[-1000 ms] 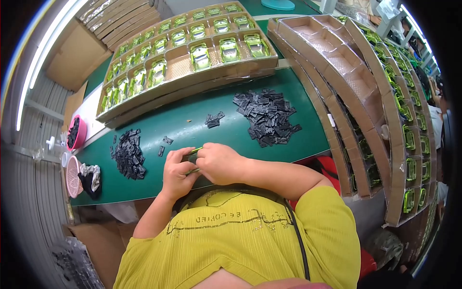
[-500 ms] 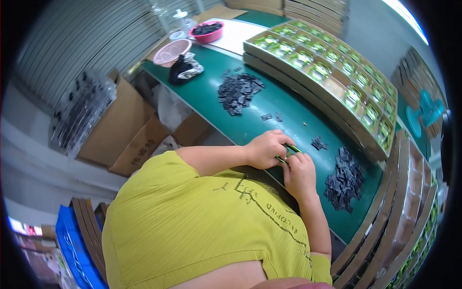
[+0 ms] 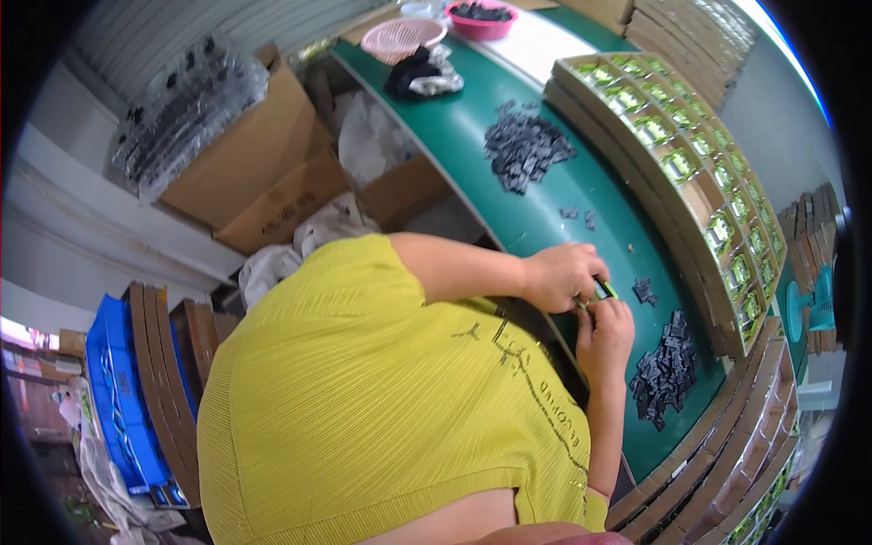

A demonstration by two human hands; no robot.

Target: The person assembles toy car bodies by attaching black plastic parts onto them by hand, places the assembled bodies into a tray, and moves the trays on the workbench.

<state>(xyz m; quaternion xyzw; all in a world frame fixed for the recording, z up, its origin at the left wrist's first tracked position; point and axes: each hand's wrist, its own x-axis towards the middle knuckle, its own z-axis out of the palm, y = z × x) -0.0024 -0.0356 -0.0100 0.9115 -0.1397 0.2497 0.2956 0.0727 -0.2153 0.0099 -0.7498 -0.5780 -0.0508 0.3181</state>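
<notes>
Over the near edge of the green table (image 3: 545,238), both hands meet around a small green-and-black device (image 3: 603,290) with a pale, screen-like face. My left hand (image 3: 556,278) closes on its left side, fingertips bent over it. My right hand (image 3: 607,334) pinches it from the near right. Fingers cover much of the device. Just right of the hands lies a small cluster of flat black pieces (image 3: 644,292). A larger heap of black pieces (image 3: 665,372) sits nearer, at the right, and another heap (image 3: 525,150) farther off. Between lie a few loose black pieces (image 3: 590,220).
Stacked cardboard trays (image 3: 677,195) along the far side hold several green devices in compartments. Beyond are a pink basket (image 3: 404,38), a pink bowl (image 3: 481,25) and a dark cloth (image 3: 413,77). Cardboard boxes (image 3: 263,173) stand left; more trays (image 3: 727,454) are at right.
The device has turned between my hands, so its pale face now shows. My fingers have drawn closer together. The whole view has shifted, moving the table toward the right and up.
</notes>
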